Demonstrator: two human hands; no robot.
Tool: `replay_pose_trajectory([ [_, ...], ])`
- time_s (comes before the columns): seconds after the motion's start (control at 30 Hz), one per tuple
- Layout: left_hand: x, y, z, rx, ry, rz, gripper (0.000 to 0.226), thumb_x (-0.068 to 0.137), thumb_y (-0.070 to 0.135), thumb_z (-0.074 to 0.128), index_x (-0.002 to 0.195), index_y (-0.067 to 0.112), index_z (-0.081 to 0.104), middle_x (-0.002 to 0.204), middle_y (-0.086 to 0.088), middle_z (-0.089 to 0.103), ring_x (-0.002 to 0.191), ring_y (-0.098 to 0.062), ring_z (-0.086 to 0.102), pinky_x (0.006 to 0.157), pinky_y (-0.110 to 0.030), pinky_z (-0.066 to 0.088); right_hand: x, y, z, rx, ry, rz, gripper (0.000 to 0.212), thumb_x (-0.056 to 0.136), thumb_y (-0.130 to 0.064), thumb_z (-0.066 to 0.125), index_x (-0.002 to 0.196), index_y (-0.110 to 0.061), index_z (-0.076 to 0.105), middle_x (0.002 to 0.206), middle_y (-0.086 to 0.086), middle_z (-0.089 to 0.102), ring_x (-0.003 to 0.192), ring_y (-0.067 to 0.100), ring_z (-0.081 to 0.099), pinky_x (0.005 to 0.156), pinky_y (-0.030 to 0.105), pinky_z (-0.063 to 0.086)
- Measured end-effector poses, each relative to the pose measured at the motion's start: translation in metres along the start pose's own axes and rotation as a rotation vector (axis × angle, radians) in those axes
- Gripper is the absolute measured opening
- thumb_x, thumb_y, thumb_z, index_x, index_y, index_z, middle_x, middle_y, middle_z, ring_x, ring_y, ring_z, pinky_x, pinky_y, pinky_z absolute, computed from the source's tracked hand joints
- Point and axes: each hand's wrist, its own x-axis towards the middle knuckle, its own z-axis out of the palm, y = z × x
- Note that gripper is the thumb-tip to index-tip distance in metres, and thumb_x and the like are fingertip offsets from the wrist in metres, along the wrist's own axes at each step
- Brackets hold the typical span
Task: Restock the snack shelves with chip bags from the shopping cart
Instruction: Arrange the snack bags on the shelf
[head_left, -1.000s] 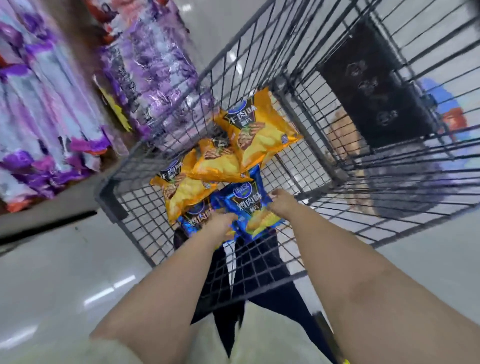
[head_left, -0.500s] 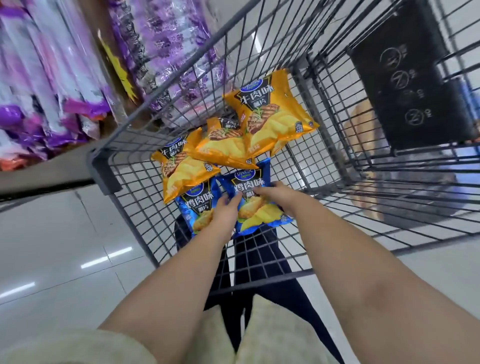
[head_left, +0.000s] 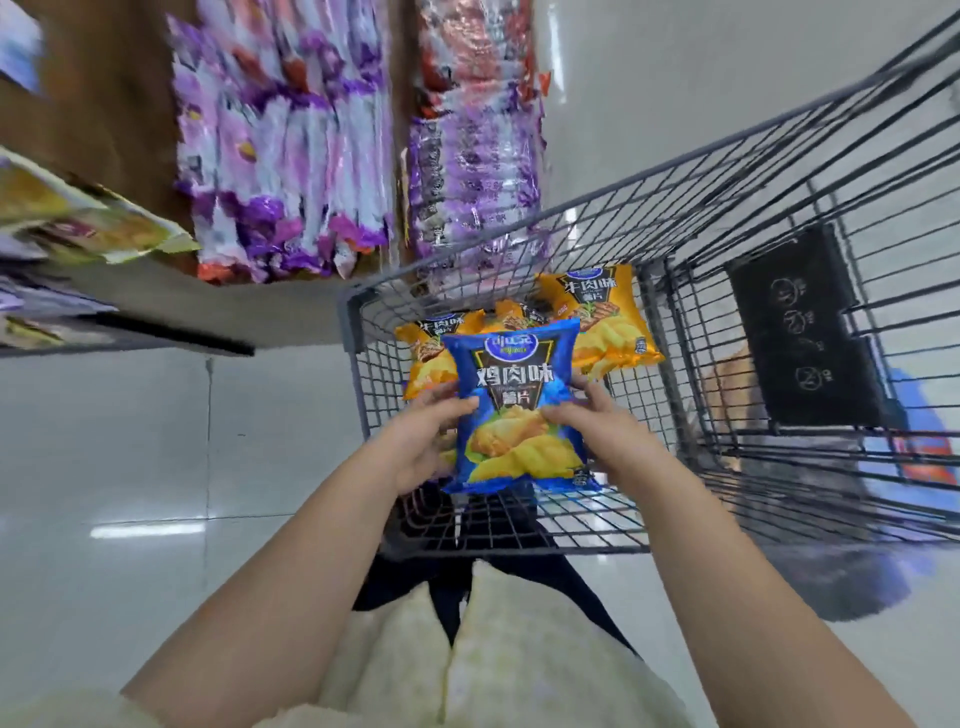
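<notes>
Over the near end of the shopping cart, both bare forearms reach forward and converge on one blue chip bag. Left hand grips the bag's left edge: thumb laid across the front, fingers wrapped behind. Right hand grips the right edge the same way, with the thumb on the front print, fingers curled round the back and fingertips showing past the side seam. Wrists are roughly level, palms facing each other. The bag is upright with its front to the camera, held between the hands above the basket mesh. A blue edge pokes out behind its lower right corner; cannot tell if that is a second bag. Orange chip bags lie in the cart behind it, partly covered by it. A black placard hangs on the cart's far panel. To the left, the snack shelf holds rows of purple packs, blurred. A cream garment is visible at the bottom.
</notes>
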Motion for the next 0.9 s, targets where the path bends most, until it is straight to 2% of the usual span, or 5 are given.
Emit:
replay_pose_trajectory([
  [0.1,-0.023,0.008,-0.027,-0.122,0.034,0.157,0.021,0.091,0.014,0.063,0.104,0.030,0.060,0.089,-0.001,0.067,0.066,-0.016,0.059,0.048,-0.024,0.049,-0.014,-0.037,0.033,-0.024,-0.054,-0.127,0.044,0.085,-0.013,0.071,0.118,-0.037,0.056,0.112,-0.005,0.061,0.096,0.018,0.062,0.079,0.033,0.050],
  [0.33,-0.110,0.036,-0.106,-0.316,0.163,0.515,0.027,0.087,0.018,0.067,0.110,0.031,0.062,0.098,0.002,0.071,0.081,-0.015,0.063,0.068,-0.030,0.046,-0.049,-0.109,0.144,-0.137,-0.225,-0.433,0.060,0.065,-0.017,0.079,0.115,-0.040,0.057,0.124,0.005,0.062,0.110,0.021,0.062,0.095,0.041,0.050],
  [0.5,-0.170,0.035,-0.180,-0.486,0.322,0.674,0.017,0.097,0.022,0.056,0.108,0.030,0.066,0.092,0.009,0.074,0.081,-0.011,0.066,0.075,-0.032,0.049,-0.071,-0.116,0.248,-0.220,-0.298,-0.553,0.050,0.078,-0.018,0.079,0.118,-0.038,0.057,0.123,0.000,0.059,0.114,0.011,0.057,0.093,0.032,0.049],
  [0.7,-0.249,-0.010,-0.316,-0.593,0.462,0.819,0.024,0.094,0.019,0.060,0.113,0.032,0.065,0.102,0.005,0.074,0.088,-0.012,0.068,0.077,-0.034,0.051,-0.113,-0.089,0.416,-0.230,-0.444,-0.639,0.051,0.083,-0.001,0.072,0.127,-0.014,0.049,0.116,0.004,0.066,0.101,0.010,0.066,0.073,0.019,0.053],
  [0.9,-0.336,-0.061,-0.471,-0.678,0.618,0.979,0.029,0.093,0.011,0.059,0.117,0.026,0.064,0.097,0.003,0.073,0.079,-0.010,0.069,0.069,-0.029,0.055,-0.161,-0.047,0.602,-0.291,-0.628,-0.690,0.048,0.083,0.009,0.066,0.123,-0.014,0.052,0.119,0.007,0.066,0.098,0.017,0.066,0.087,0.036,0.053],
])
